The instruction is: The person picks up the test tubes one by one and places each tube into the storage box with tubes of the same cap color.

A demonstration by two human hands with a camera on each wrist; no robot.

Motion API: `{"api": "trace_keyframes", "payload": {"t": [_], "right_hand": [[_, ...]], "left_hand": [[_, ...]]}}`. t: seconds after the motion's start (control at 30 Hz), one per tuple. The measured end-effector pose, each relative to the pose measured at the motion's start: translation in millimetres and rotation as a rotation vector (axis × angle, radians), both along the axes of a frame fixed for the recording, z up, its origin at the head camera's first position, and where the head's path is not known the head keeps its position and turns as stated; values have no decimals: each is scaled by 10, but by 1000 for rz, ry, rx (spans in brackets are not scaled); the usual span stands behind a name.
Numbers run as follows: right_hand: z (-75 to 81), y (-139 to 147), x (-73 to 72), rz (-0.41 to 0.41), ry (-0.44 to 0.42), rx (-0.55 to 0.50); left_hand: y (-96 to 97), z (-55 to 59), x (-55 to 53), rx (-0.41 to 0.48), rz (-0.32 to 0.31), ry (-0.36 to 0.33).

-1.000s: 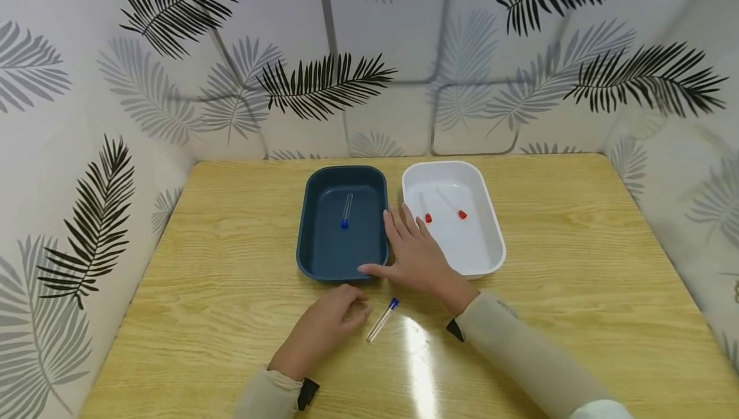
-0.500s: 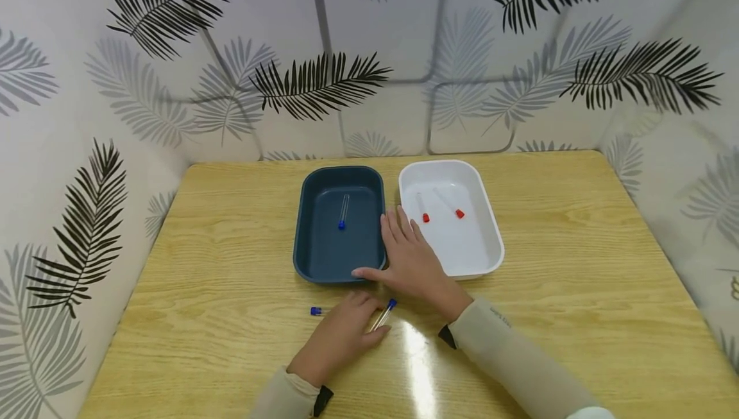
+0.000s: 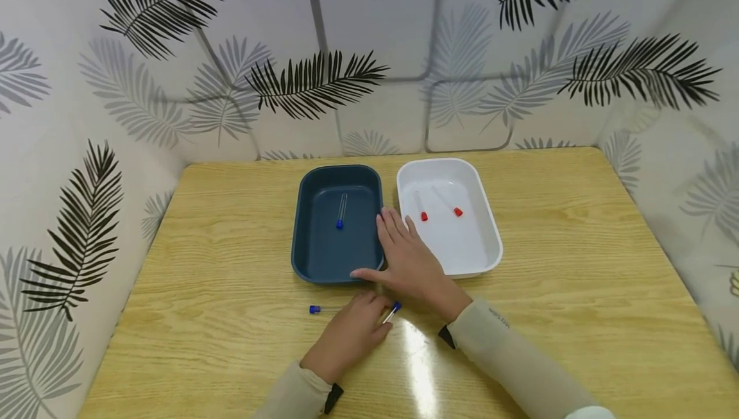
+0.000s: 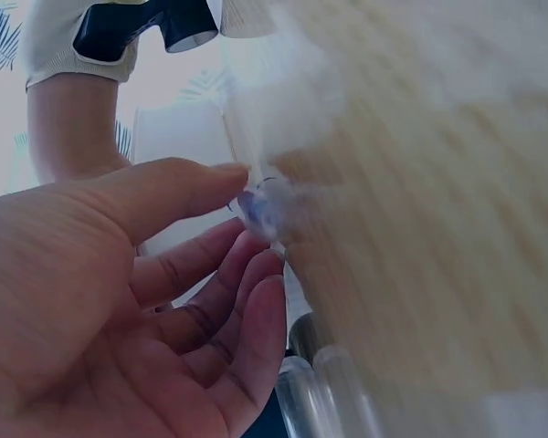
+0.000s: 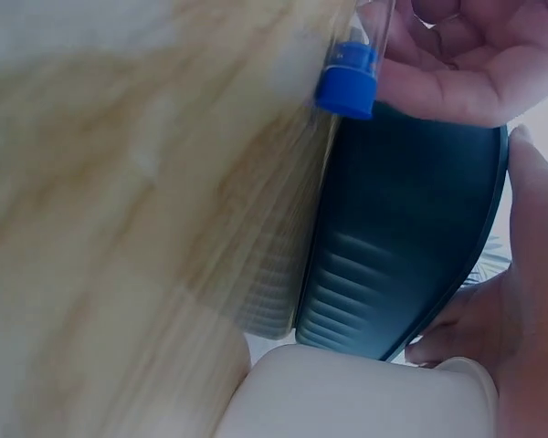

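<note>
Fingers and thumb of the left hand [image 3: 355,331] are pinched on a tube [image 3: 391,315], its blue cap [image 5: 347,89] pointed out past them. It is probably light, stiff, slippery and perhaps fragile, so it is best gripped gently, just below the cap. Behind the knuckles, a second tube [image 3: 314,309] is partly hidden. Ahead of the fingertips, the dark tray [image 3: 337,255] is touched by the right hand [image 3: 408,260], its fingers extended, thumb spread.

You have two trays: one dark blue tray [image 3: 340,255] and, to its right, one white tray [image 3: 469,246]. You count five tubes: three blue-capped tubes [image 3: 341,212] [image 3: 316,309] [image 3: 394,310], one inside the dark blue tray, two in front of it; two red-capped tubes [image 3: 424,215] [image 3: 457,212] to its right.
</note>
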State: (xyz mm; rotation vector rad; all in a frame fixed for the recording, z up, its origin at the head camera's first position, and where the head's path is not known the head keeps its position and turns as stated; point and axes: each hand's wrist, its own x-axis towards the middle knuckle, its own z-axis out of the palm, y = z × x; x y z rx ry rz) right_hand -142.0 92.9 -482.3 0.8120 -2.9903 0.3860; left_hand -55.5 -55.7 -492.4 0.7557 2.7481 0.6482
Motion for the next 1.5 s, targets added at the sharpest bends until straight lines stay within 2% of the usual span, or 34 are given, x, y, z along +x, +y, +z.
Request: {"api": "trace_keyframes", "payload": {"t": [0.17,0.37,0.83,1.2,1.33,1.5], "right_hand": [[1,-5,8,25,19,32],[1,-8,21,18,13,39],[16,-3,32,17,-4,30],[-12,0,26,12,17,28],[-10,-2,26,10,11,27],[-3,-7,24,10,6,29]], "left_hand": [[11,33,-11,29,-1,-5],[15,7,-17,53,-2,-22],[5,-11,5,23,-24,-33],[-10,-26,21,78,-61,19],[-5,-19,14,65,-56,-14],[-4,-19,8,45,-59,-18]]}}
